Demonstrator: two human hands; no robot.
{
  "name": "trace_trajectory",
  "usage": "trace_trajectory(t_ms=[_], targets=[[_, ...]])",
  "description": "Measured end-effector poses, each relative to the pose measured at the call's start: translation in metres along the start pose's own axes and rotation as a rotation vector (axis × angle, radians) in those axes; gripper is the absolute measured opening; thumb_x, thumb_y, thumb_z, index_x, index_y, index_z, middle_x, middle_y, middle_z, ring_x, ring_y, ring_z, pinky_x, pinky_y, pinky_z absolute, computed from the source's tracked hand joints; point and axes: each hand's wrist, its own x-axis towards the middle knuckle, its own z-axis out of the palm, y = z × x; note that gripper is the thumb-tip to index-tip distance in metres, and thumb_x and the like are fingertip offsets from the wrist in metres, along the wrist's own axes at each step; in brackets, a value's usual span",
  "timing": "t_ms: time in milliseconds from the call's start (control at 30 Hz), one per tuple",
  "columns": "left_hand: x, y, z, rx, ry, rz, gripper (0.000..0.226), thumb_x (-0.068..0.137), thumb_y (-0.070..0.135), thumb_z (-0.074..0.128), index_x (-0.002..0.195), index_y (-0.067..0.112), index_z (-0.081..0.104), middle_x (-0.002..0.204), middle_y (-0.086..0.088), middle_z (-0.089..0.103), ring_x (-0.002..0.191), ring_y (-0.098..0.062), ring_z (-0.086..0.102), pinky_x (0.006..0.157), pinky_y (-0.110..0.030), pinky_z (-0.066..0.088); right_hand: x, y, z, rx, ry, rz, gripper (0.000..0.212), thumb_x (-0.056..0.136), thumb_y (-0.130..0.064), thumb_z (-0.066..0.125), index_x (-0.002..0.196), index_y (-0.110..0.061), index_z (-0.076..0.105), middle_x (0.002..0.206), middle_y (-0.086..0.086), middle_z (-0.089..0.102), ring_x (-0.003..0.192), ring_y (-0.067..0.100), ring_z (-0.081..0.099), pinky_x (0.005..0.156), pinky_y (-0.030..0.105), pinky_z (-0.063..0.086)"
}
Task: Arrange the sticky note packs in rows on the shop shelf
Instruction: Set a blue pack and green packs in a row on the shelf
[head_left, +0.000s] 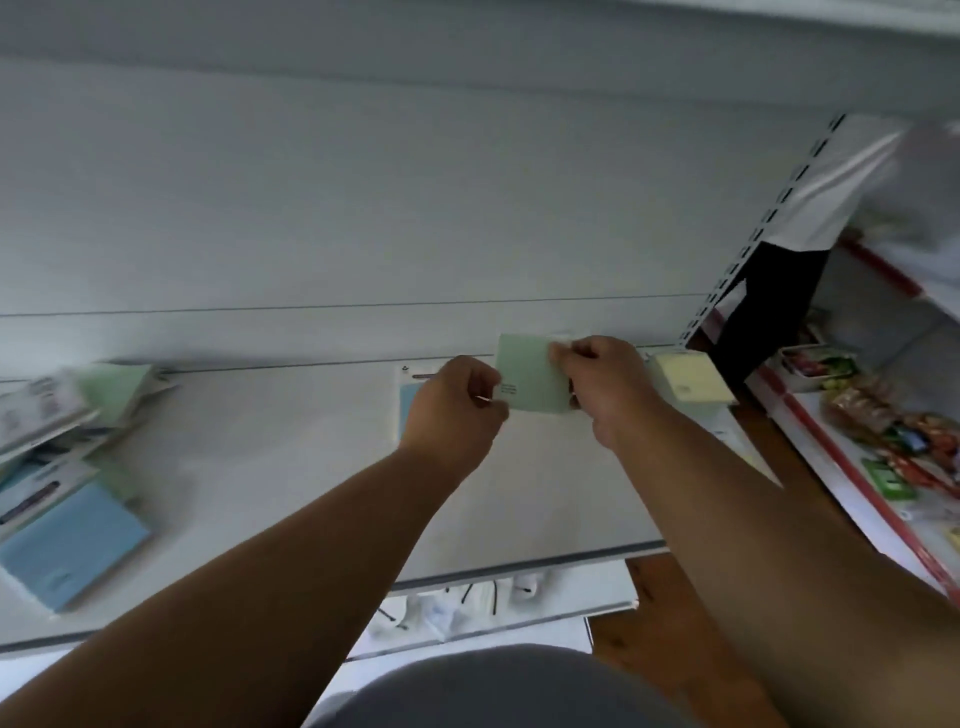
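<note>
Both hands hold one pale green sticky note pack (527, 371) upright near the back of the white shelf (291, 467). My left hand (454, 410) pinches its left edge. My right hand (602, 384) grips its right side and top corner. A yellow pack (688, 382) stands just right of it at the shelf's back right. A blue pack (408, 410) lies flat behind my left hand, mostly hidden. At the far left, a blurred pile holds a large blue pack (72, 543) and a green pack (111, 389).
The slotted shelf upright (753, 244) bounds the right end. Beyond it a red-edged shelf (852, 467) carries colourful packaged goods. A lower shelf (467, 608) with small white items shows below the front edge. Wooden floor (675, 623) lies at the right.
</note>
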Motion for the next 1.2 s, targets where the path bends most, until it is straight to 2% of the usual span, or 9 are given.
trace_trajectory(t_ms=[100,200,300,367,533,800,1067,1133,1200], targets=[[0.021,0.019,0.041,0.253,0.023,0.093,0.021,0.083,0.019,0.065,0.102,0.025,0.059,0.091,0.009,0.064,0.086,-0.016,0.06,0.072,-0.026,0.048,0.036,0.003,-0.031,-0.268,0.059,-0.122,0.023,0.082,-0.038,0.069,0.078,-0.015,0.068,0.086,0.009,0.07,0.083,0.029,0.066,0.075,0.044,0.057],[0.034,0.029,0.071,0.44,0.002,0.099,0.025,0.087,0.022,0.06,0.112,0.023,0.057,0.105,0.001,0.065,0.099,-0.022,0.061,0.08,-0.03,0.049,0.064,0.005,-0.043,-0.571,-0.005,-0.174,0.031,0.086,-0.04,0.063,0.077,-0.011,0.066,0.078,0.009,0.066,0.081,0.031,0.063,0.068,0.031,0.046],[0.033,0.031,0.088,0.648,-0.027,0.126,0.028,0.09,0.025,0.056,0.118,0.019,0.056,0.114,-0.005,0.061,0.106,-0.026,0.059,0.081,-0.032,0.044,0.081,0.017,-0.047,-0.793,-0.051,-0.192,0.041,0.086,-0.043,0.061,0.106,-0.007,0.066,0.106,0.014,0.069,0.102,0.033,0.063,0.078,0.031,0.044],[0.033,0.031,0.092,0.693,-0.012,0.149,0.028,0.091,0.026,0.056,0.117,0.018,0.058,0.116,-0.007,0.058,0.107,-0.027,0.058,0.084,-0.035,0.046,0.081,0.024,-0.049,-0.826,-0.046,-0.239,0.042,0.085,-0.042,0.062,0.112,-0.01,0.062,0.111,0.013,0.067,0.104,0.032,0.062,0.078,0.033,0.044],[0.025,0.026,0.082,0.544,0.063,0.124,0.027,0.088,0.027,0.06,0.114,0.024,0.062,0.113,-0.001,0.059,0.101,-0.021,0.06,0.085,-0.032,0.05,0.055,0.019,-0.041,-0.794,0.009,-0.482,0.023,0.09,-0.035,0.055,0.092,-0.012,0.056,0.091,0.009,0.063,0.086,0.029,0.059,0.065,0.031,0.037],[-0.019,-0.022,0.014,0.471,0.188,-0.02,0.024,0.088,0.028,0.06,0.112,0.027,0.062,0.104,0.01,0.061,0.083,-0.008,0.056,0.076,-0.021,0.044,-0.004,-0.008,0.033,-0.557,-0.284,-0.588,0.022,0.088,-0.034,0.056,0.074,-0.018,0.051,0.07,-0.002,0.057,0.068,0.02,0.054,0.058,0.028,0.037],[-0.058,-0.094,-0.131,0.464,0.412,-0.161,0.021,0.085,0.023,0.061,0.106,0.025,0.067,0.112,0.004,0.058,0.088,-0.015,0.062,0.081,-0.025,0.046,-0.089,-0.037,0.172,-0.456,-0.522,-0.591,0.02,0.087,-0.037,0.059,0.08,-0.018,0.058,0.07,-0.008,0.056,0.068,0.014,0.053,0.059,0.026,0.038],[-0.065,-0.112,-0.17,0.482,0.453,-0.157,0.021,0.085,0.024,0.062,0.106,0.024,0.066,0.117,0.001,0.056,0.089,-0.016,0.062,0.083,-0.027,0.049,-0.111,-0.045,0.212,-0.4,-0.608,-0.514,0.019,0.086,-0.037,0.061,0.084,-0.018,0.06,0.076,-0.005,0.062,0.073,0.015,0.059,0.063,0.028,0.045],[-0.068,-0.13,-0.207,0.538,0.521,-0.137,0.024,0.084,0.023,0.064,0.108,0.022,0.067,0.123,-0.002,0.055,0.104,-0.022,0.058,0.092,-0.033,0.047,-0.128,-0.052,0.252,-0.3,-0.671,-0.372,0.019,0.082,-0.037,0.064,0.084,-0.018,0.061,0.083,0.0,0.068,0.079,0.021,0.067,0.071,0.036,0.054]])
